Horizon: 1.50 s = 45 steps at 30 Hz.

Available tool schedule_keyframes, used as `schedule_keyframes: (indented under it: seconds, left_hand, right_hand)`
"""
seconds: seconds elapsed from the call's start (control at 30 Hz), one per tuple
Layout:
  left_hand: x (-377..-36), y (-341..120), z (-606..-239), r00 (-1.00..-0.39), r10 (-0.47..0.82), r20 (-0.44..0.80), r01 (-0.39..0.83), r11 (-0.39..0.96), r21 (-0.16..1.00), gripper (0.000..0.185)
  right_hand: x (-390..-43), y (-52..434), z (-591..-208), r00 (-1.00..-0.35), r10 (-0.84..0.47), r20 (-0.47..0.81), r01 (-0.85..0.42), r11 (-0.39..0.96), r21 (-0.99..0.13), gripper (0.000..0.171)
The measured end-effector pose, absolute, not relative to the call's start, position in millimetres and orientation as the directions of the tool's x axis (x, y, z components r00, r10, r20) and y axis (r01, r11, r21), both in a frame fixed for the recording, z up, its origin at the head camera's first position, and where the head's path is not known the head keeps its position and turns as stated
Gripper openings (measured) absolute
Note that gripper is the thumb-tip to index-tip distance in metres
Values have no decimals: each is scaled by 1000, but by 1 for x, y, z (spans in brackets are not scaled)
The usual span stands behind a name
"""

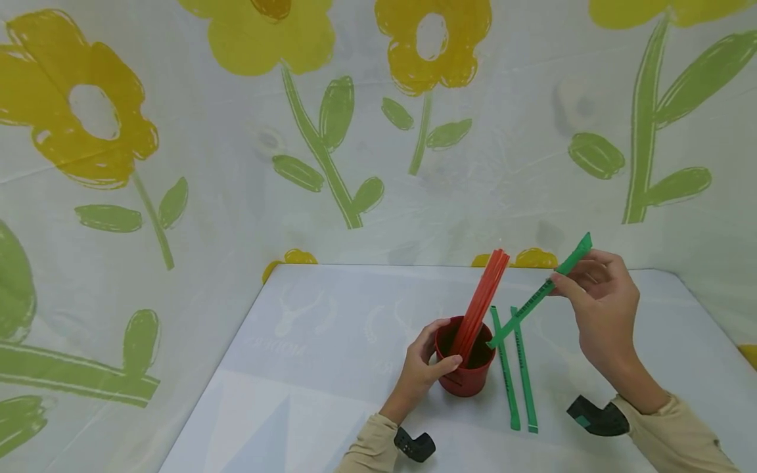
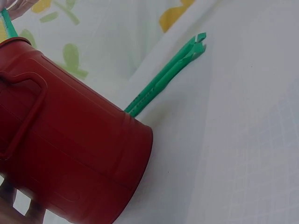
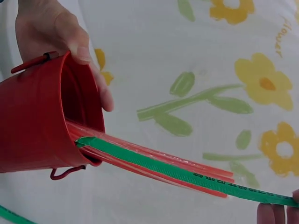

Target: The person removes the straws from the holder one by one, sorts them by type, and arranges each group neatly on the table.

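A small red bucket [image 1: 464,383] stands on the table, and several red straws [image 1: 481,299] lean out of it. My left hand [image 1: 421,368] grips the bucket's left side at the rim, thumb in front. Between thumb and fingers my right hand [image 1: 608,309] pinches the upper part of a green wrapped straw [image 1: 535,297], printed with dark lettering. That straw slants down, and its lower end [image 3: 86,141] is at the bucket's mouth beside the red straws in the right wrist view. Two more green wrapped straws [image 1: 525,374] lie side by side right of the bucket.
The white table [image 1: 331,328] bears faint printed patterns. Behind it hangs a pale curtain [image 1: 503,164] with yellow flowers and green leaves. Both wrists wear dark camera mounts [image 1: 597,417] near the beige sleeves.
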<state>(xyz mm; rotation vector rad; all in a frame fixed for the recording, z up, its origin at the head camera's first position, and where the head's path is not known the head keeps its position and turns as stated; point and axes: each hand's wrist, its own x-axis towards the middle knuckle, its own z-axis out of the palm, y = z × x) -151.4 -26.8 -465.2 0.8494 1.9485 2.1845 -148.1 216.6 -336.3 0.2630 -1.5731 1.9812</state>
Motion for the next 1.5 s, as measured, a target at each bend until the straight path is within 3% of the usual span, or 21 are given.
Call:
schedule_keyframes:
  seconds: [0.63,1.03,1.5]
  left_hand:
    - [-150,-28,-462,-843,423,332,291,-160,943,59]
    - [-164,-23,-497,-849,395,351,309,-170,936,57]
    - [-151,-27,-467,-848,413,333,295,-156,943,59]
  right_hand:
    - [-145,232,-329,-803,360,476,-539,-95,-837,38]
    - [-147,243,-344,-836,350,423,-453,-4,-892,37]
    - [-150,255,-360,-866,325,381,-342,171,-924,37]
